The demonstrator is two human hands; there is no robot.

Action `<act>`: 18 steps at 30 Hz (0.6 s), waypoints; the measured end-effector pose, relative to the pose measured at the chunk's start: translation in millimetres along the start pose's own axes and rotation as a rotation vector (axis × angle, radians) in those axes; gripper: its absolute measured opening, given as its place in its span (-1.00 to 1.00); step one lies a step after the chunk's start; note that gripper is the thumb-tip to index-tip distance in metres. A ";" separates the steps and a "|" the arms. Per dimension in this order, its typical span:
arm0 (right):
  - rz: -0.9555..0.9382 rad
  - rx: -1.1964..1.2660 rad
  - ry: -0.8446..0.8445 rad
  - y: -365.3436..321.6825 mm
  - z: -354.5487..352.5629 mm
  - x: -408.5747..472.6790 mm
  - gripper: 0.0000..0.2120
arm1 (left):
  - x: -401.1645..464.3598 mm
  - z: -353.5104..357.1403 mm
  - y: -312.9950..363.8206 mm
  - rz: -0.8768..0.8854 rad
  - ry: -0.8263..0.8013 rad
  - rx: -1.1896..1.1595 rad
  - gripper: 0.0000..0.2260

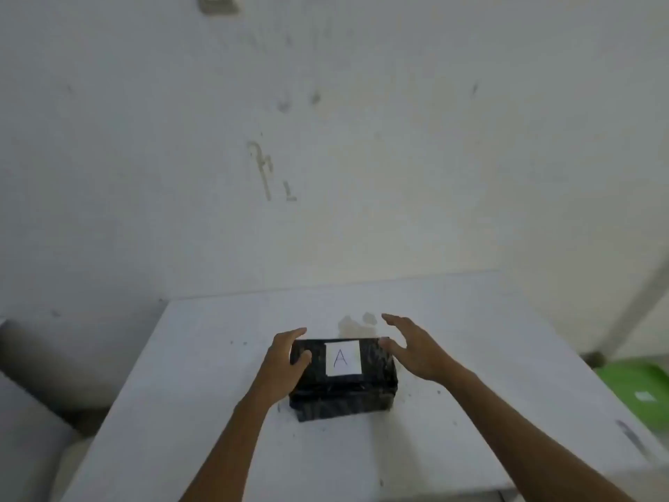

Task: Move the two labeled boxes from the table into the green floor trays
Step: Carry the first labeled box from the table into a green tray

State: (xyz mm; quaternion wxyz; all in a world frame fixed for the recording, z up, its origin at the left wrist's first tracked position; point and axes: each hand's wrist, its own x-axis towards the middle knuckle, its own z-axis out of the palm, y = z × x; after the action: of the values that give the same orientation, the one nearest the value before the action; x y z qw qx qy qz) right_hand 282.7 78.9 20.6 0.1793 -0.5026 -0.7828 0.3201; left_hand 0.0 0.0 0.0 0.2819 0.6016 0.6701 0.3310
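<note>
A black box [344, 393] with a white label reading "A" rests on the white table [181, 411], near its middle. My left hand [284, 364] curls around the box's left end, thumb on top and fingers at the far edge. Just off the box's right end hovers my right hand [412, 351], fingers spread, its thumb close to the top right corner. Only one box is in view. A green tray [637, 389] lies on the floor beyond the table's right edge.
A white wall rises directly behind the table. A grey pipe [32, 353] runs along the floor at the left. A metal table leg or post [630, 313] stands at the right, near the green tray.
</note>
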 end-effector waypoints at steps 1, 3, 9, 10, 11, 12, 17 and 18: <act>0.042 0.030 -0.011 5.7 12.5 0.4 -0.37 | 0.0 6.9 -9.5 -0.046 0.023 -0.035 -0.49; 0.116 0.050 -0.026 16.4 35.7 1.5 -0.32 | -0.1 19.3 -25.8 -0.162 0.050 -0.077 -0.36; 0.245 0.188 0.085 35.7 81.6 11.2 -0.11 | 1.9 48.8 -54.5 -0.320 -0.027 -0.216 -0.26; 0.271 0.231 0.092 37.3 85.4 12.6 -0.09 | 2.5 51.2 -55.4 -0.324 -0.030 -0.244 -0.28; 0.284 0.275 0.102 37.8 89.1 13.2 -0.07 | 3.1 54.0 -55.4 -0.324 -0.027 -0.267 -0.30; 0.293 0.318 0.115 36.9 91.7 12.9 -0.04 | 2.9 55.7 -52.8 -0.321 -0.019 -0.281 -0.31; 0.326 0.490 0.264 47.2 81.5 -6.7 -0.01 | 4.0 74.7 -20.8 -0.242 -0.008 -0.326 -0.33; 0.327 0.521 0.292 54.9 73.5 -15.0 -0.04 | 3.8 82.4 -9.1 -0.222 -0.010 -0.324 -0.33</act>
State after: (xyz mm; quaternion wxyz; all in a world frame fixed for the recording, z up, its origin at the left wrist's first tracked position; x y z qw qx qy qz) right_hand 281.8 57.7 -69.9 0.3580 -0.5993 -0.5499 0.4586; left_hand 57.8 11.9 -58.3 0.4132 0.4725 0.6687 0.3986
